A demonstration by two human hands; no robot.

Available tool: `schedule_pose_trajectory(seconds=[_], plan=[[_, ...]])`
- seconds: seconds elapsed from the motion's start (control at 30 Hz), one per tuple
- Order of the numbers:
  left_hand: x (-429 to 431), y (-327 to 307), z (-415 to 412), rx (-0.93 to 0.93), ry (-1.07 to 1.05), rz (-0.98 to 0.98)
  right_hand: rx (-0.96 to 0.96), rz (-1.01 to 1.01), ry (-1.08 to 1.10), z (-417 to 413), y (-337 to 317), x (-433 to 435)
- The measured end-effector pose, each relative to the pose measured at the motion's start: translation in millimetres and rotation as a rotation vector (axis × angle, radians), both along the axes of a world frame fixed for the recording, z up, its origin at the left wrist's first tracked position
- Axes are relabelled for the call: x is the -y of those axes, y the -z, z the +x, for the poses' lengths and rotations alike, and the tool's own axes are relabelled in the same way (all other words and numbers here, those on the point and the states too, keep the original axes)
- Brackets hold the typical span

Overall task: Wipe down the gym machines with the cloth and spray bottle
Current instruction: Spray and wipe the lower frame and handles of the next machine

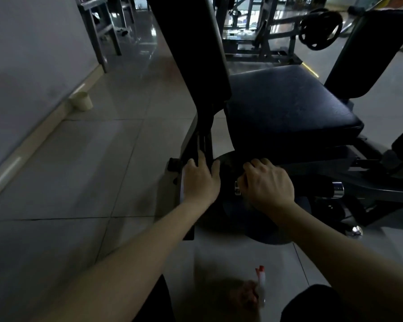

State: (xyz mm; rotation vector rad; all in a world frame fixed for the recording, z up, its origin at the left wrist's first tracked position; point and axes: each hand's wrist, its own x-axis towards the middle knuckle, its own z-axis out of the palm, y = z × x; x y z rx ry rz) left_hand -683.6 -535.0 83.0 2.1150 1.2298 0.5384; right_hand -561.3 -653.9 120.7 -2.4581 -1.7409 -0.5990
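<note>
Spray bottle (261, 285) on floor (79, 182), left hand (201, 181) flat against machine frame (206, 140), right hand (269, 183) curled, hold unclear.

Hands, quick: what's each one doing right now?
Left hand: open, fingers flat against the machine's upright bar.
Right hand: fingers curled; what it holds, if anything, cannot be told.

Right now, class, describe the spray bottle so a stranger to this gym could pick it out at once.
Find the gym machine's black padded seat, then come down past the left hand and right hand to the pale tiled floor nearest the person. There sits the spray bottle. It alone is white with a red-tipped nozzle; everything near it is dark or grey.
</note>
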Motion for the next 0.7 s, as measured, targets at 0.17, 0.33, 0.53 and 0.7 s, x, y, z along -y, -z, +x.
schedule_pose_trajectory(seconds=[0.17, 0.33, 0.53, 0.7], plan=[[46, 25, -33, 0.21, 0.041, 0.274, -0.012, 0.028, -0.013, 0, 1, 0], [51, 31, -43, 0.145, 0.363, 0.726, -0.016, 0.039, -0.033, 0, 1, 1], [16, 28, -27, 0.128, 0.519, 0.913, -0.047, 0.082, -0.044, 1, 0, 4], [0, 22, -9, -0.132, 0.492, 1.191, -0.1, 0.191, -0.007, 2, 0, 4]])
